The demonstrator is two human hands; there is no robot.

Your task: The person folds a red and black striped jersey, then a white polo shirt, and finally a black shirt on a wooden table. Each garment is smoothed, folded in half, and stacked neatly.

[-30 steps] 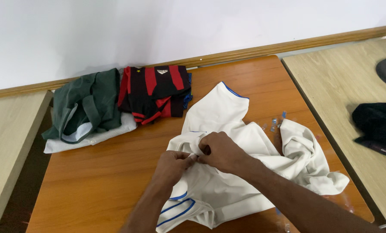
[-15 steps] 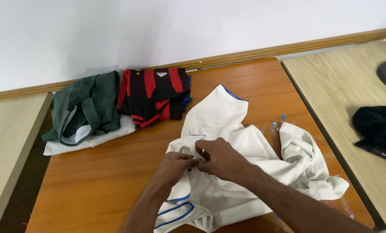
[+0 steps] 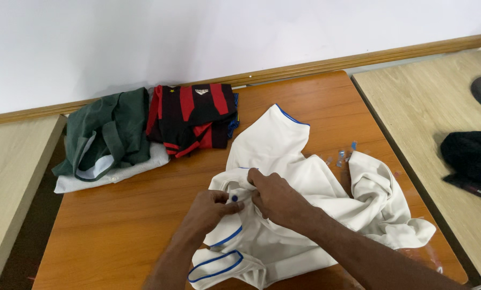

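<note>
- The left hand (image 3: 211, 208) and right hand (image 3: 275, 196) met over the white shirt (image 3: 299, 215), forearms angled in from the near edge.
- Left fingers pinched the fabric beside a small blue button (image 3: 234, 198); right fingers curled onto the fabric, apparently pinching.
- The shirt lay crumpled on the wooden table (image 3: 117, 225), reaching its near-right edge.
- Left of the shirt was bare tabletop; beyond, a green garment (image 3: 109, 131) and a red-and-black jersey (image 3: 192, 115).

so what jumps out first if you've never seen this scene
A crumpled white shirt with blue trim sprawls across the orange wooden table, both hands pinching it near a small blue button: left hand, right hand. Behind, by the wall, lie a red-and-black striped jersey and a dark green garment.
</note>
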